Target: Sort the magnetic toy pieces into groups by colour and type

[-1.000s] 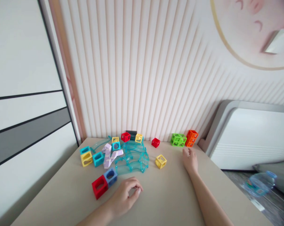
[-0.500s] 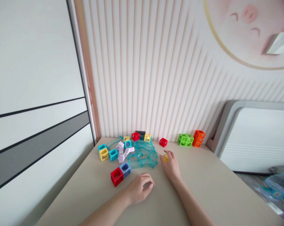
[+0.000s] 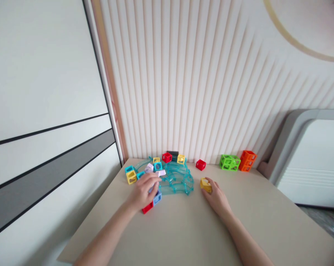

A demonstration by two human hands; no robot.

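My left hand (image 3: 144, 191) hovers over the near left cluster of blocks, its thumb and fingers parted and curved with no block visibly gripped. It partly covers a red cube block (image 3: 147, 208) and the blue cube block (image 3: 157, 198) joined to it. Just beyond the fingertips lies a lavender piece (image 3: 160, 173), partly hidden. My right hand (image 3: 217, 199) has its fingers around a yellow open-sided cube block (image 3: 205, 185) on the table. Between the hands, farther back, spread clear teal curved track pieces (image 3: 175, 181).
Along the wall stand a single red cube (image 3: 200, 164), joined green cubes (image 3: 230, 162) and stacked orange cubes (image 3: 247, 160). Several cubes, including a yellow one (image 3: 131, 177), sit at the back left. A white cabinet (image 3: 45, 74) borders the table (image 3: 180, 229) on the left.
My left hand has moved left and forward from bare table to the joined red and blue cubes. My right hand stays at the yellow cube, which now shows more. The view has shifted slightly.
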